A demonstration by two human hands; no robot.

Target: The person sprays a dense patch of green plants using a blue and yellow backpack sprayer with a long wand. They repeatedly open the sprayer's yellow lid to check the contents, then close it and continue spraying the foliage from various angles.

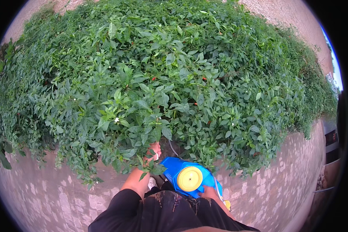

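A blue plastic tank sprayer [169, 168] with a round yellow lid [190, 179] is right in front of my body, at the edge of the plants. My right hand [208, 192] is against its near right side, its fingers partly hidden, so its grip cannot be told. A grey hose [217, 187] runs along that side. My left hand [154, 150] is curled among the leaves of the pepper plants [159, 101], just beyond the tank's left corner; leaves cover part of it and what it may hold cannot be seen. Small red peppers [154, 78] and white flowers [116, 119] show in the foliage.
Dense foliage spans the view from left to right. Brick paving [72, 200] lies on the near side, and a brick surface [281, 11] shows beyond the plants. A shoe [152, 183] is beside the tank. Thin grey tubing [173, 148] goes into the leaves.
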